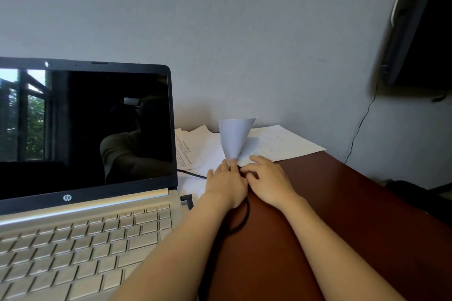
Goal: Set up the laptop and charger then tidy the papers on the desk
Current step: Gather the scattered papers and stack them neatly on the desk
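Observation:
An open silver laptop (85, 178) with a dark screen stands on the left of the brown desk (342, 203). A black charger cable (241, 220) runs from its right side and loops toward me under my left arm. Loose white papers (281, 142) lie spread at the back of the desk against the wall. My left hand (226, 184) pinches the corner of one sheet (234, 138), which curls upright above the pile. My right hand (267, 179) lies beside it, fingertips on the papers, fingers partly bent.
A grey wall stands right behind the desk. At the upper right a dark flat object (420, 32) hangs on the wall, with a thin wire (362, 124) trailing down. The desk's right edge runs diagonally past my right arm.

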`<action>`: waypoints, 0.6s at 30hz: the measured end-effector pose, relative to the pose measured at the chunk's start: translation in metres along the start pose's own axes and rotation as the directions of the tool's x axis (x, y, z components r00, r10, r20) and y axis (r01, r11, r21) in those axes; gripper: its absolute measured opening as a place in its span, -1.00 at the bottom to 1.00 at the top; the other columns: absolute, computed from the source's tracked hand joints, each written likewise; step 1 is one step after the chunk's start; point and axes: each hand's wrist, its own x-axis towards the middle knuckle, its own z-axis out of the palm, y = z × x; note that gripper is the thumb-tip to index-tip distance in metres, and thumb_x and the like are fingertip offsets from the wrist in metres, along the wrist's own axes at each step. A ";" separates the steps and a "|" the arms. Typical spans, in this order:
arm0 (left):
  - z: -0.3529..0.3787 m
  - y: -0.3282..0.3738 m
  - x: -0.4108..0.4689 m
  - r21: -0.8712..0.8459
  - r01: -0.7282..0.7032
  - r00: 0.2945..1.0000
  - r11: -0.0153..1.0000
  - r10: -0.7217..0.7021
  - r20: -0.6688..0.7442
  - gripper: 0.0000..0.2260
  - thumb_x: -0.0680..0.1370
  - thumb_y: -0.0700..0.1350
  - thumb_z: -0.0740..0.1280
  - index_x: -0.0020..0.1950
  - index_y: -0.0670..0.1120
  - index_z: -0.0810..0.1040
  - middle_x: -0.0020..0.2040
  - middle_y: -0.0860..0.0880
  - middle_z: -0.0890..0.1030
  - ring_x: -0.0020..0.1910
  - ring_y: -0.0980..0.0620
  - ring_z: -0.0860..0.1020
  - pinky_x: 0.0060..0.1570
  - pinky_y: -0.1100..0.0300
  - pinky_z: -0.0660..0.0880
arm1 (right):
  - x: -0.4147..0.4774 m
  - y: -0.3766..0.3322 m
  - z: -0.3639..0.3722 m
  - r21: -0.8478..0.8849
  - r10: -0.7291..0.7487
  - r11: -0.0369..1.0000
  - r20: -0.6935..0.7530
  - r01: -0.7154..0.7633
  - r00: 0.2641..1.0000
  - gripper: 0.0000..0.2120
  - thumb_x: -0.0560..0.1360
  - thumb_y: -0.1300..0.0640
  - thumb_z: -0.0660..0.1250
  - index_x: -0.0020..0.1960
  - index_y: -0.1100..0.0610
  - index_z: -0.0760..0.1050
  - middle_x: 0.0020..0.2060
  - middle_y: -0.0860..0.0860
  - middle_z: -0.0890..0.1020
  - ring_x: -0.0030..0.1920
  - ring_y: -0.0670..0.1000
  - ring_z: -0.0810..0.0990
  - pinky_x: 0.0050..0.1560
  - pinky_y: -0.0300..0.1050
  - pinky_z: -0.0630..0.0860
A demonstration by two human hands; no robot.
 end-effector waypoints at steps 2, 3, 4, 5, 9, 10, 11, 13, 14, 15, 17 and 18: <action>0.000 0.000 0.000 0.000 0.017 1.000 1.000 -0.017 -0.014 -0.53 0.62 -0.06 -0.01 0.50 -0.19 0.06 0.43 -0.20 0.26 0.41 -0.15 0.24 0.40 0.00 0.14 | 0.002 0.001 0.000 -0.055 0.016 0.998 0.006 -0.016 1.000 -0.65 0.59 0.11 0.09 0.30 -0.09 0.48 0.47 0.00 0.26 0.49 -0.02 0.12 0.42 -0.16 0.05; -0.001 0.000 0.000 0.000 0.024 1.000 1.000 -0.024 -0.009 -0.53 0.62 -0.06 -0.01 0.50 -0.19 0.06 0.43 -0.20 0.27 0.41 -0.15 0.25 0.41 0.01 0.14 | 0.003 0.001 0.000 -0.079 0.028 0.997 0.020 -0.026 0.999 -0.64 0.60 0.10 0.08 0.32 -0.10 0.45 0.48 0.00 0.24 0.50 -0.02 0.10 0.43 -0.13 0.04; -0.002 0.000 0.001 -0.001 0.028 1.000 1.000 -0.028 0.000 -0.53 0.62 -0.06 -0.01 0.50 -0.19 0.06 0.43 -0.20 0.27 0.41 -0.15 0.24 0.41 0.01 0.13 | 0.003 0.001 0.001 -0.102 0.037 0.994 0.043 -0.033 0.998 -0.63 0.60 0.08 0.06 0.35 -0.11 0.41 0.49 0.01 0.22 0.50 -0.01 0.08 0.44 -0.09 0.03; -0.003 0.000 0.001 0.000 0.027 1.000 1.000 -0.027 0.008 -0.53 0.62 -0.07 -0.01 0.51 -0.19 0.04 0.43 -0.21 0.27 0.42 -0.15 0.24 0.42 0.01 0.12 | 0.004 0.000 0.001 -0.120 0.046 0.992 0.069 -0.037 0.997 -0.62 0.61 0.07 0.04 0.38 -0.12 0.37 0.50 0.02 0.18 0.51 0.00 0.05 0.45 -0.05 0.02; -0.003 -0.001 0.001 0.008 0.006 1.000 1.000 -0.006 0.008 -0.51 0.62 -0.08 -0.01 0.53 -0.18 0.00 0.44 -0.21 0.25 0.43 -0.15 0.22 0.43 0.01 0.10 | 0.010 0.001 0.004 -0.147 0.097 0.987 0.229 -0.065 0.969 -0.57 0.64 0.02 -0.08 0.50 -0.04 0.14 0.54 -0.03 -0.01 0.53 -0.01 -0.12 0.49 0.07 -0.14; -0.002 -0.002 0.002 0.012 0.000 1.000 1.000 0.000 0.004 -0.51 0.63 -0.08 -0.02 0.53 -0.18 0.00 0.45 -0.21 0.25 0.43 -0.15 0.22 0.43 0.01 0.10 | 0.011 0.001 0.005 -0.144 0.113 0.986 0.249 -0.079 0.962 -0.55 0.64 0.01 -0.09 0.52 0.03 0.11 0.54 -0.04 -0.03 0.53 -0.03 -0.13 0.49 0.08 -0.15; -0.001 -0.003 0.002 0.019 -0.005 1.000 1.000 0.005 0.000 -0.52 0.63 -0.08 -0.02 0.53 -0.18 0.01 0.45 -0.21 0.24 0.43 -0.15 0.22 0.43 0.01 0.10 | 0.012 0.001 0.005 -0.139 0.127 0.986 0.255 -0.093 0.959 -0.53 0.64 0.01 -0.09 0.52 0.09 0.10 0.54 -0.04 -0.02 0.53 -0.05 -0.12 0.49 0.08 -0.16; -0.001 -0.003 0.000 0.042 -0.026 1.000 0.999 0.027 -0.007 -0.52 0.63 -0.08 -0.04 0.53 -0.18 0.01 0.50 -0.19 0.16 0.44 -0.13 0.20 0.44 -0.02 0.09 | 0.010 0.001 0.004 -0.148 0.134 0.984 0.227 -0.102 0.965 -0.54 0.64 0.03 -0.07 0.50 0.16 0.16 0.53 -0.04 0.05 0.52 -0.07 -0.06 0.49 0.07 -0.14; -0.002 -0.002 -0.002 0.056 -0.045 0.999 0.997 0.046 -0.010 -0.53 0.63 -0.10 -0.04 0.53 -0.18 0.01 0.53 -0.16 0.07 0.46 -0.10 0.17 0.44 -0.05 0.08 | 0.008 0.001 0.004 -0.156 0.130 0.983 0.199 -0.100 0.971 -0.55 0.64 0.04 -0.06 0.48 0.16 0.19 0.52 -0.04 0.10 0.52 -0.08 -0.01 0.48 0.06 -0.12; -0.002 -0.001 -0.004 0.073 -0.064 0.998 0.995 0.065 -0.014 -0.54 0.64 -0.11 -0.04 0.52 -0.19 0.04 0.55 -0.13 -0.02 0.49 -0.07 0.12 0.45 -0.08 0.05 | 0.005 0.001 0.003 -0.159 0.121 0.983 0.168 -0.094 0.978 -0.56 0.64 0.05 -0.05 0.47 0.15 0.22 0.50 -0.04 0.16 0.50 -0.09 0.04 0.48 0.05 -0.10; -0.005 0.002 -0.009 0.136 -0.091 0.995 0.987 0.095 -0.025 -0.57 0.64 -0.13 -0.05 0.51 -0.20 0.09 0.56 -0.08 -0.12 0.52 -0.02 0.01 0.46 -0.11 -0.04 | -0.006 0.001 -0.001 -0.161 0.085 0.985 0.120 -0.065 0.989 -0.59 0.63 0.08 -0.03 0.43 0.13 0.29 0.46 -0.05 0.24 0.47 -0.10 0.15 0.47 0.00 -0.02; -0.006 0.004 -0.011 0.180 -0.103 0.993 0.978 0.111 -0.032 -0.57 0.65 -0.14 -0.05 0.51 -0.21 0.09 0.56 -0.08 -0.14 0.53 -0.02 -0.04 0.46 -0.11 -0.09 | -0.013 0.000 -0.004 -0.167 0.063 0.985 0.108 -0.045 0.992 -0.60 0.62 0.09 -0.02 0.42 0.13 0.32 0.45 -0.06 0.27 0.45 -0.11 0.19 0.46 -0.04 0.02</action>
